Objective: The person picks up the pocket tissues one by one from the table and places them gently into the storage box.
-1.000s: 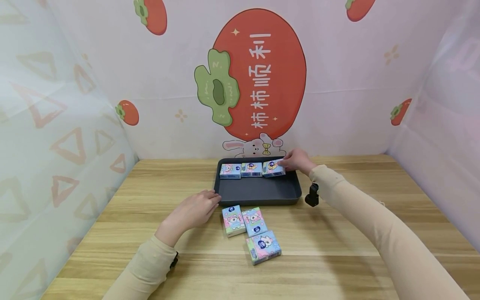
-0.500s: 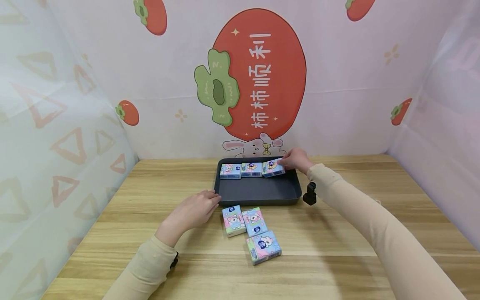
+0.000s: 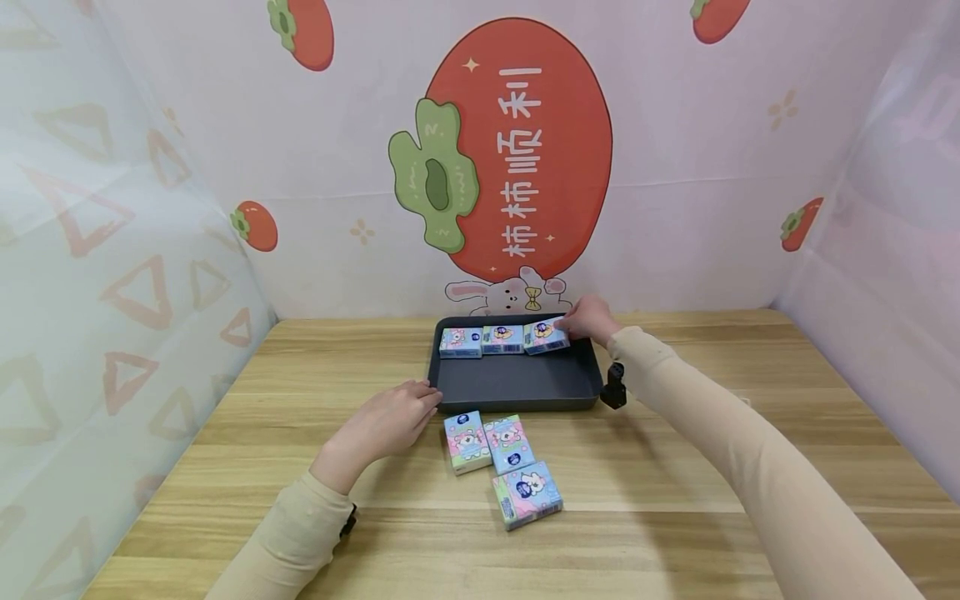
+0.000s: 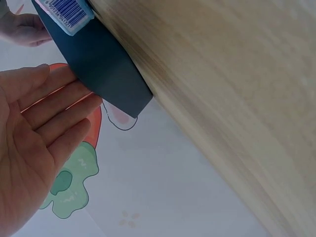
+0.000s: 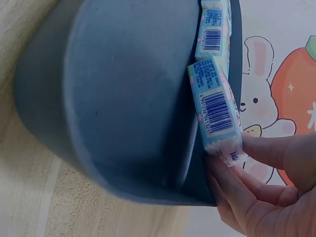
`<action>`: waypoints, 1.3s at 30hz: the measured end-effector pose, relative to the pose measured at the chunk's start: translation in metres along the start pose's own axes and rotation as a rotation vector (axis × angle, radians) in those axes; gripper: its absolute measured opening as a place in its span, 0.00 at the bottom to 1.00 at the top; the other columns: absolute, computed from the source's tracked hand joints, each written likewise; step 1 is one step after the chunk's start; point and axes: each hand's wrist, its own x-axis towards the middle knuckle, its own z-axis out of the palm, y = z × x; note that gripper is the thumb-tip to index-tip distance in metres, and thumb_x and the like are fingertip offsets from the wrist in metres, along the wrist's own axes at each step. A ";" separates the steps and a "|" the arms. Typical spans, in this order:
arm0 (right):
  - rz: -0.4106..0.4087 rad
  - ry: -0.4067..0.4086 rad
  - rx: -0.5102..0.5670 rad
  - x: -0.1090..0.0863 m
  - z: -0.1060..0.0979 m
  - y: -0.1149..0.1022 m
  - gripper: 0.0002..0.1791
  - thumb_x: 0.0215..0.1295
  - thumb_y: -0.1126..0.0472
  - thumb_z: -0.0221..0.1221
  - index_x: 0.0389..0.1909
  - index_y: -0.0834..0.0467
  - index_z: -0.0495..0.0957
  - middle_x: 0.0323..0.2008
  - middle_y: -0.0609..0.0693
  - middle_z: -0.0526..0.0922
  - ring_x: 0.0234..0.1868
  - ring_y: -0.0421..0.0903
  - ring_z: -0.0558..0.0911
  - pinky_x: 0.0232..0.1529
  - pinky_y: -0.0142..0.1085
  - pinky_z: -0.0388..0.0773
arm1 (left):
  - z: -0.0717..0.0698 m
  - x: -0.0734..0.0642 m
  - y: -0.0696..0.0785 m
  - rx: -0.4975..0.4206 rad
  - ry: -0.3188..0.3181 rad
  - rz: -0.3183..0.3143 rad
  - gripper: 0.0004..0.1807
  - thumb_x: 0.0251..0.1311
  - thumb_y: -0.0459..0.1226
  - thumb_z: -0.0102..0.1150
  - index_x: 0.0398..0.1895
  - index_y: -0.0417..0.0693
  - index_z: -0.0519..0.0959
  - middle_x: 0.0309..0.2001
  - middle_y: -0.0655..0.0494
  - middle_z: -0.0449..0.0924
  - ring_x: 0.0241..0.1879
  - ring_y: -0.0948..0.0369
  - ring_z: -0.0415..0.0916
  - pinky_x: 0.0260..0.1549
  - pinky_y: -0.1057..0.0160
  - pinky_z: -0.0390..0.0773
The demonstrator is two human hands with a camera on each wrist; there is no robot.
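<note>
In the head view, a dark grey baking tray (image 3: 517, 382) holds a row of small blue-and-pink tissue packs along its back wall. My right hand (image 3: 591, 320) pinches the outer end of the rightmost tissue pack (image 3: 545, 335), which sits slightly askew beside the middle pack (image 3: 502, 338) and the left pack (image 3: 461, 341). The right wrist view shows the thumb on one side of that pack (image 5: 213, 106) and fingers on the other, near the tray's corner. My left hand (image 3: 384, 422) has its fingers extended, fingertips touching the tray's left front corner; its palm (image 4: 29, 153) holds nothing.
Several more tissue packs lie on the wooden table (image 3: 315, 358) in front of the tray: one at left (image 3: 467, 442), one beside it (image 3: 510, 442), and one nearer (image 3: 528, 495). A printed cloth backdrop (image 3: 675, 250) stands behind the table.
My right hand and forearm have shifted slightly left, keeping hold of the tissue pack at the tray's back right. The left hand and the packs on the table have stayed put.
</note>
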 end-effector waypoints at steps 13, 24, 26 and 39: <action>0.004 0.025 -0.058 -0.002 0.004 -0.006 0.16 0.64 0.57 0.60 0.43 0.68 0.82 0.41 0.61 0.84 0.38 0.50 0.77 0.43 0.37 0.80 | 0.001 0.001 -0.001 0.003 0.005 0.004 0.14 0.64 0.34 0.54 0.48 0.36 0.81 0.48 0.41 0.81 0.52 0.47 0.78 0.53 0.52 0.79; 0.020 0.016 -0.045 -0.002 0.005 -0.008 0.15 0.64 0.59 0.59 0.42 0.68 0.81 0.39 0.60 0.84 0.34 0.48 0.77 0.41 0.36 0.81 | 0.001 0.001 0.000 -0.003 -0.004 -0.001 0.14 0.64 0.34 0.54 0.48 0.36 0.80 0.49 0.41 0.81 0.52 0.47 0.78 0.53 0.51 0.79; 0.033 0.013 -0.030 -0.001 0.005 -0.009 0.15 0.64 0.59 0.59 0.43 0.68 0.81 0.40 0.60 0.83 0.34 0.48 0.77 0.41 0.37 0.81 | 0.001 0.000 0.000 0.000 0.001 0.002 0.14 0.64 0.34 0.54 0.48 0.36 0.80 0.49 0.41 0.81 0.52 0.47 0.78 0.53 0.51 0.79; 0.038 0.024 -0.007 -0.002 0.006 -0.009 0.15 0.62 0.60 0.61 0.44 0.68 0.81 0.40 0.59 0.83 0.34 0.48 0.76 0.39 0.35 0.81 | 0.000 0.000 0.001 0.003 0.013 0.007 0.14 0.63 0.34 0.54 0.48 0.36 0.81 0.48 0.41 0.81 0.51 0.47 0.78 0.53 0.51 0.79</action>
